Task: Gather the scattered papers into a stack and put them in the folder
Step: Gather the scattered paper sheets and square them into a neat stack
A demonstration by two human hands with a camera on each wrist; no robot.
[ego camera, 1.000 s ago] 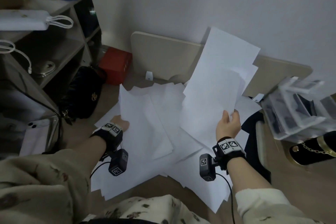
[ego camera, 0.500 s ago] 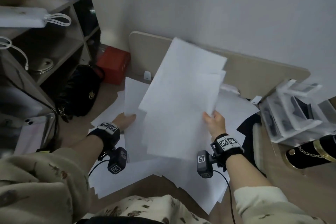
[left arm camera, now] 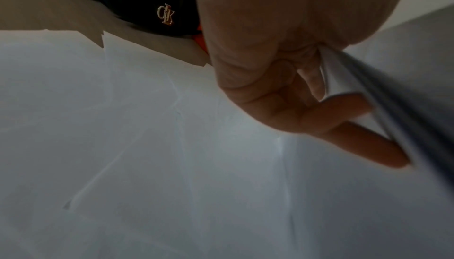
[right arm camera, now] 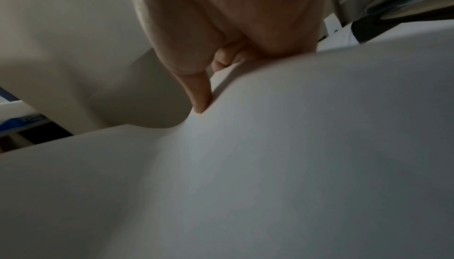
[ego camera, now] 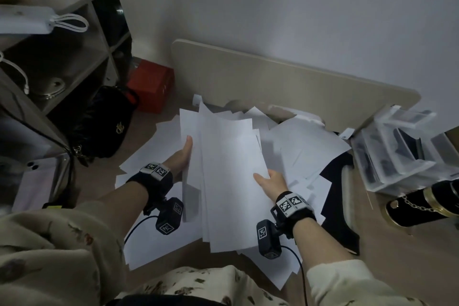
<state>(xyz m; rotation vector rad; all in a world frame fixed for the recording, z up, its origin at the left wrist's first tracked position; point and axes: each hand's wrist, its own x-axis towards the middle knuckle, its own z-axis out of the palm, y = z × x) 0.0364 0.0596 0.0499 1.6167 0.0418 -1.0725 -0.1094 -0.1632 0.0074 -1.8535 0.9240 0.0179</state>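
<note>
Partial stack (ego camera: 231, 176) pinched btwn left hand (ego camera: 182, 156) & right hand (ego camera: 269, 181); many sheets (ego camera: 305, 146) still on floor, folder (ego camera: 340, 206) not yet filled.

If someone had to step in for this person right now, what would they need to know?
Left hand: grips the left edge of a bundle of papers, thumb on top, fingers under.
Right hand: grips the bundle's right edge.
The bundle is held up over the floor, its sheets uneven.
Done: part of the papers gathered into both hands.
Left: many loose sheets lie on the floor around and under the bundle. Pick them up, square the stack, put it in the folder. A dark flat thing at the right, partly under sheets, may be the folder; I cannot tell.
</note>
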